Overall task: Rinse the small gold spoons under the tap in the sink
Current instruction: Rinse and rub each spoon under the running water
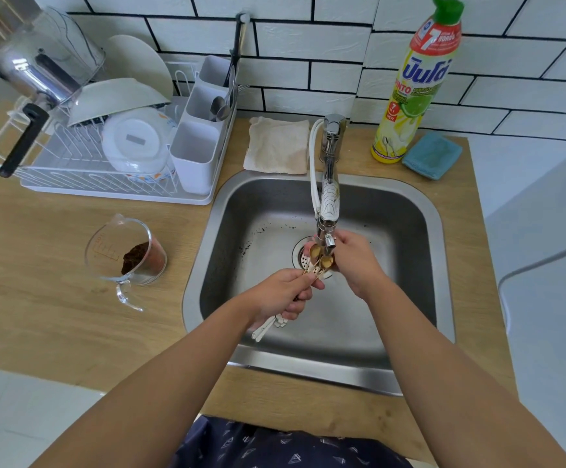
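Spoons bunched in closed left hand, bowls touching cupped right hand.

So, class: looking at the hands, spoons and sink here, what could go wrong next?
1. The left hand bunches several gold spoons by their handles right over the drain strainer; one might slip out.
2. The right hand works close to the tap nozzle, so water may splash onto the wooden counter.
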`<action>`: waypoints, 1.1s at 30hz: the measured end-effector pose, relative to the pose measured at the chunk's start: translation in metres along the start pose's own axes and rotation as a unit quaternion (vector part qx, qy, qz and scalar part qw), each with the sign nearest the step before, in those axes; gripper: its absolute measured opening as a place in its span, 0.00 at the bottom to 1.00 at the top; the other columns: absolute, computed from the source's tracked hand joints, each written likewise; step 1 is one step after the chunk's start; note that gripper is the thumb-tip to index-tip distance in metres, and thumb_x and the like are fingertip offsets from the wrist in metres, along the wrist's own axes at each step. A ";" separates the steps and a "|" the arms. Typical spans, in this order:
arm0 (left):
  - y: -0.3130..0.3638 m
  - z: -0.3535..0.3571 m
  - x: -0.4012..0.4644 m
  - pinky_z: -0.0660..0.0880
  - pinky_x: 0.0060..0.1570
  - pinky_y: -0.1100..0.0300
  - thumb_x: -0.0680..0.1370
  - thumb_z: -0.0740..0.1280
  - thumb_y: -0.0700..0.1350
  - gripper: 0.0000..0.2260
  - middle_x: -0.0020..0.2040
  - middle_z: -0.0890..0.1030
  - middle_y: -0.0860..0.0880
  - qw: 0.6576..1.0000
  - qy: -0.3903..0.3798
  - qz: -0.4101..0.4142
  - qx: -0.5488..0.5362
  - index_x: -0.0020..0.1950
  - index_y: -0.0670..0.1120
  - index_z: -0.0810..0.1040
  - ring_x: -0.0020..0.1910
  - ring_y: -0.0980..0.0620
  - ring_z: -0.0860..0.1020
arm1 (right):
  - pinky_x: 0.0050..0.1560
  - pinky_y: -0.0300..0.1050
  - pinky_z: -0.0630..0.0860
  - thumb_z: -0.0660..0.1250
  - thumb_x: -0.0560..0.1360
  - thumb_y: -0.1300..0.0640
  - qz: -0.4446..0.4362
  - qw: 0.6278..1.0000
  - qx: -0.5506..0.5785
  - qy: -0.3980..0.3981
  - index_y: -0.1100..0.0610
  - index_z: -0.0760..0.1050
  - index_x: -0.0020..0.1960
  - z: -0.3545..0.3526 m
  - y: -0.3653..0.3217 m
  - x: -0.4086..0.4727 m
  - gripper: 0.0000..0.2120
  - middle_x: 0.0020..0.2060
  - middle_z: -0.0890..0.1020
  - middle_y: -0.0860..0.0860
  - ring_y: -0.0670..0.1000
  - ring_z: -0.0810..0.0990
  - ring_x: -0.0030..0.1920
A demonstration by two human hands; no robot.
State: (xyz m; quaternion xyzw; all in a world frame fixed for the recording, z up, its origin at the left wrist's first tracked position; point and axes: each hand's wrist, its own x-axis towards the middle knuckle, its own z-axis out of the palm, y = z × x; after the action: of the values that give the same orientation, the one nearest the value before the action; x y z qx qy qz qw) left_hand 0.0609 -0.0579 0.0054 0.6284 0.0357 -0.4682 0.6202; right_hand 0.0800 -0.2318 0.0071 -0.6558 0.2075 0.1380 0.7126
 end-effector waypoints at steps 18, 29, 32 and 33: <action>0.022 -0.020 -0.007 0.74 0.27 0.61 0.82 0.63 0.59 0.16 0.42 0.85 0.47 0.935 0.028 -0.002 0.353 0.49 0.46 0.74 0.32 0.50 0.81 | 0.44 0.48 0.73 0.71 0.79 0.54 -0.033 0.990 -0.041 -0.128 0.53 0.81 0.54 -0.005 0.013 0.003 0.05 0.42 0.86 0.50 0.51 0.79 0.44; 0.001 -0.005 -0.007 0.67 0.23 0.62 0.86 0.59 0.48 0.11 0.35 0.79 0.48 0.998 0.041 0.040 0.010 0.55 0.42 0.75 0.24 0.53 0.70 | 0.36 0.35 0.73 0.73 0.78 0.60 0.009 0.991 0.107 -0.075 0.58 0.80 0.55 -0.002 0.032 -0.006 0.06 0.35 0.82 0.47 0.44 0.75 0.34; -0.001 -0.004 -0.006 0.67 0.23 0.62 0.85 0.61 0.50 0.12 0.38 0.81 0.47 0.997 0.063 0.041 0.005 0.55 0.42 0.78 0.24 0.53 0.70 | 0.33 0.36 0.73 0.67 0.82 0.62 0.010 0.993 0.108 -0.034 0.58 0.81 0.50 0.000 0.033 -0.006 0.05 0.40 0.86 0.50 0.45 0.77 0.33; -0.002 -0.004 -0.007 0.67 0.23 0.62 0.85 0.61 0.50 0.12 0.38 0.80 0.47 0.997 0.069 0.041 0.003 0.56 0.42 0.78 0.24 0.53 0.70 | 0.32 0.36 0.73 0.65 0.82 0.62 0.013 0.993 0.119 -0.025 0.58 0.81 0.50 0.002 0.033 -0.006 0.07 0.42 0.87 0.51 0.45 0.77 0.33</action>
State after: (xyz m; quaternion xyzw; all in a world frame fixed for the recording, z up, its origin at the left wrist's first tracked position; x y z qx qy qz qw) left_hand 0.0581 -0.0507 0.0073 0.6619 0.0508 -0.3982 0.6330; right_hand 0.0600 -0.2266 -0.0188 -0.5603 0.2127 0.1378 0.7886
